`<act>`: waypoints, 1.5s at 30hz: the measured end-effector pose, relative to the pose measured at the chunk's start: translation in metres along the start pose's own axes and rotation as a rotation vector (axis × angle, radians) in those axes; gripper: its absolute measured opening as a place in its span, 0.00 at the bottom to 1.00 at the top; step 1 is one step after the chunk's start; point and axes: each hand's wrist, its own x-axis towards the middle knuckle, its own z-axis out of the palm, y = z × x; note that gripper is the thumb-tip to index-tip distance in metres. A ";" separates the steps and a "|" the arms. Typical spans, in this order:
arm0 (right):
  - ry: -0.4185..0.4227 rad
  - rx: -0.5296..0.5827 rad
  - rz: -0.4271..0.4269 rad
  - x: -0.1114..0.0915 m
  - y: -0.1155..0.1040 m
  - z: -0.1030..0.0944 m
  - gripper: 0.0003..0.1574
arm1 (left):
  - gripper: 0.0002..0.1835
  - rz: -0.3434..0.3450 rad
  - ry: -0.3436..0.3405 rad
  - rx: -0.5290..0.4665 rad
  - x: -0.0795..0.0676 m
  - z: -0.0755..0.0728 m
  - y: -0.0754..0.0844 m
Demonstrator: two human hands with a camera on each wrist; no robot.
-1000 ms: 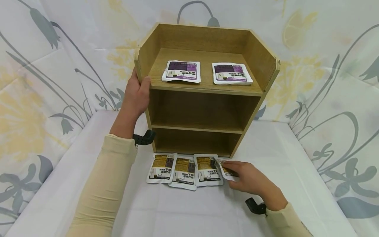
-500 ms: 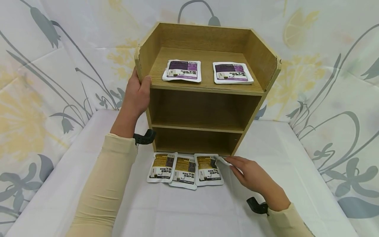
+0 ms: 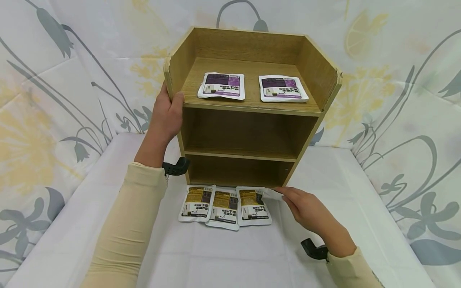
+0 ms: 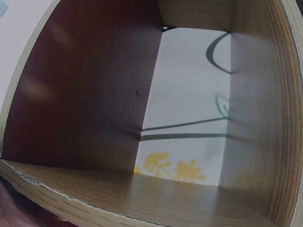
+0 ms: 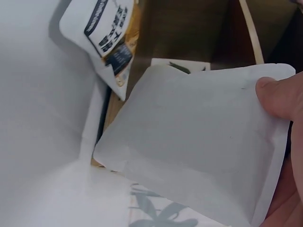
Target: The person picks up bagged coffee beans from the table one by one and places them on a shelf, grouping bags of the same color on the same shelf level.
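Note:
My left hand (image 3: 167, 114) grips the upper left side of a wooden shelf unit (image 3: 252, 111), thumb at the front edge. Down at the lower right front, my right hand (image 3: 309, 212) pinches the edge of a sachet (image 5: 194, 142) between thumb and fingers. Its plain white back fills much of the right wrist view; in the head view only a tilted sliver shows. Left of it, three brown-and-white sachets (image 3: 253, 206) lie in a row before the unit, slightly overlapping. In the left wrist view, only a blurred bit of the left hand appears beside the shelf's side panel.
Two purple-and-white sachets (image 3: 284, 88) lie apart on the top shelf. Below it are a middle compartment (image 3: 241, 134) and a low bottom one (image 3: 237, 173). A white cloth (image 3: 216, 260) covers the table, and flower-patterned sheets (image 3: 403, 100) hang around it.
My right hand has tilted its sachet up off the cloth, turning the brown front out of the head view, and shifted slightly right and up. The left hand keeps its hold.

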 end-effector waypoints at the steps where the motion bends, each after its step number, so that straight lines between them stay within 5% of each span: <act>1: 0.001 0.004 0.000 0.000 -0.001 -0.001 0.23 | 0.28 -0.008 -0.001 0.003 0.000 0.000 0.000; 10: 0.034 0.000 -0.040 0.004 -0.009 -0.006 0.26 | 0.28 0.000 -0.002 -0.005 -0.001 -0.002 -0.002; 15: 0.085 0.013 -0.101 0.007 -0.011 -0.011 0.17 | 0.28 0.001 -0.002 -0.008 -0.001 -0.001 -0.001; 18: 0.108 0.013 -0.129 0.010 -0.014 -0.014 0.25 | 0.28 -0.004 -0.002 -0.010 -0.001 -0.001 -0.001; 26: 0.166 0.009 -0.185 0.017 -0.022 -0.025 0.16 | 0.28 -0.004 0.000 -0.006 -0.001 0.000 0.000; 32: 0.240 -0.002 -0.241 0.024 -0.027 -0.031 0.27 | 0.28 -0.003 0.002 -0.004 0.000 0.000 0.001; 45: 0.318 0.046 -0.252 0.031 -0.035 -0.042 0.23 | 0.28 -0.001 0.004 -0.006 0.001 0.000 0.001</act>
